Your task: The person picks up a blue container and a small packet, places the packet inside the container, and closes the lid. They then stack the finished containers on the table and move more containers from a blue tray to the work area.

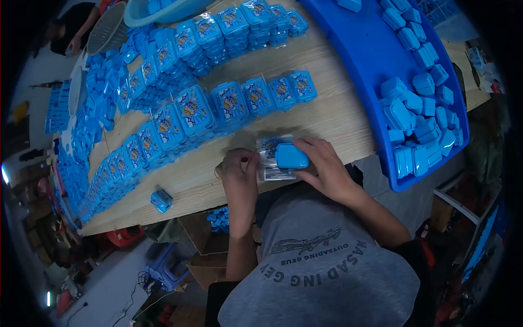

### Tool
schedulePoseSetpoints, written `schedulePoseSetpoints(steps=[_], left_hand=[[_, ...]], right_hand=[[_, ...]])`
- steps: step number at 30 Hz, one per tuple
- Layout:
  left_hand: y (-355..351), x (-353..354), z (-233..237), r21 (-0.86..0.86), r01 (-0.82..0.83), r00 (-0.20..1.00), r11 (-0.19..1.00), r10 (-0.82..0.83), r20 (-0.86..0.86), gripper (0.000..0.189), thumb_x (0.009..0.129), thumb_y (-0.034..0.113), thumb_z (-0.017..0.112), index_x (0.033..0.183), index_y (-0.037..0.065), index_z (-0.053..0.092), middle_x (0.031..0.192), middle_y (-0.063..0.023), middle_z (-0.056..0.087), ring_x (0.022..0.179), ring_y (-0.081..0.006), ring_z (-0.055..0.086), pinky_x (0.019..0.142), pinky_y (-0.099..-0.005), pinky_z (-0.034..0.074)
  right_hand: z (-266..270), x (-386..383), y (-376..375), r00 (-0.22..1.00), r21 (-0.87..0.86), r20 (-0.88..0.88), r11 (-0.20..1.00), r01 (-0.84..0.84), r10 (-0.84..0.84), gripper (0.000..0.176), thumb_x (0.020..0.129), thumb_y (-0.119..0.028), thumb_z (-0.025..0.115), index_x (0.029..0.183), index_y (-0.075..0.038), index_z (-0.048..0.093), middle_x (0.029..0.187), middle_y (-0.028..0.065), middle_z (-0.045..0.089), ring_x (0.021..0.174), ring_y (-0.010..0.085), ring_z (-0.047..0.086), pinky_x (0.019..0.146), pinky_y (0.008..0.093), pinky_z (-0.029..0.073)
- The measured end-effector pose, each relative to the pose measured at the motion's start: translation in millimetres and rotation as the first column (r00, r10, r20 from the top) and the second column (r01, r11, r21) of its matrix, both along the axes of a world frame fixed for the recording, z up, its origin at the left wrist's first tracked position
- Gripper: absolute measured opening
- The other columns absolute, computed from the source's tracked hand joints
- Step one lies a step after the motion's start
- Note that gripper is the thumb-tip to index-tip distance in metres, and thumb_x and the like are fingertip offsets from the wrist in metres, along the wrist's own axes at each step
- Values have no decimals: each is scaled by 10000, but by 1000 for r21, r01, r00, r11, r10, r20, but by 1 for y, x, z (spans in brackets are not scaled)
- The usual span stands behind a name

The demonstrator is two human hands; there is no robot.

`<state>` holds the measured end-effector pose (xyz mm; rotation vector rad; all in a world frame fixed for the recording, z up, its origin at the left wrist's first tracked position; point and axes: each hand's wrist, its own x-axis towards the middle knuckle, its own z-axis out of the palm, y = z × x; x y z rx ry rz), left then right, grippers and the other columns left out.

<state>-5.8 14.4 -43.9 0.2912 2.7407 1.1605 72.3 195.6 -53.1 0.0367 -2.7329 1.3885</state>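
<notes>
My right hand grips a small blue plastic box between thumb and fingers, over the table's front edge. The box overlaps the clear printed plastic bag, whose dark print shows above and left of it. At the bag's left edge is my left hand, its fingers curled and pinching that side. Behind both hands runs a row of stacked blue boxes with cartoon print in clear wrapping. A single wrapped blue box lies apart to the left, near the table's front edge.
A big blue tray on the right holds many plain blue boxes. Further stacks of printed boxes stand at the back, beside loose blue pieces and a light-blue basin. Another person's arm shows at the far left.
</notes>
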Motion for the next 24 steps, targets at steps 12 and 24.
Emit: schedulePoseSetpoints(steps=[12, 24], left_hand=[[5, -8, 16, 305, -185, 936, 934, 72, 346, 135, 850, 123, 570, 866, -5, 529, 781, -74, 596, 739, -132, 559, 683, -240, 410], [-1, -8, 16, 511, -249, 789, 823, -134, 599, 170, 857, 154, 582, 940, 8, 604, 847, -20, 620, 783, -67, 532, 728, -203, 401]], right_hand=[[1, 1, -3, 997, 75, -46, 996, 58, -55, 569, 692, -85, 682, 1214, -46, 457, 1131, 151, 495, 1021, 319, 473, 876, 383, 379], [9, 1, 11, 957, -357, 69, 889, 286, -280, 552, 719, -73, 678, 1220, -41, 450, 1100, 126, 521, 998, 248, 517, 860, 321, 411]])
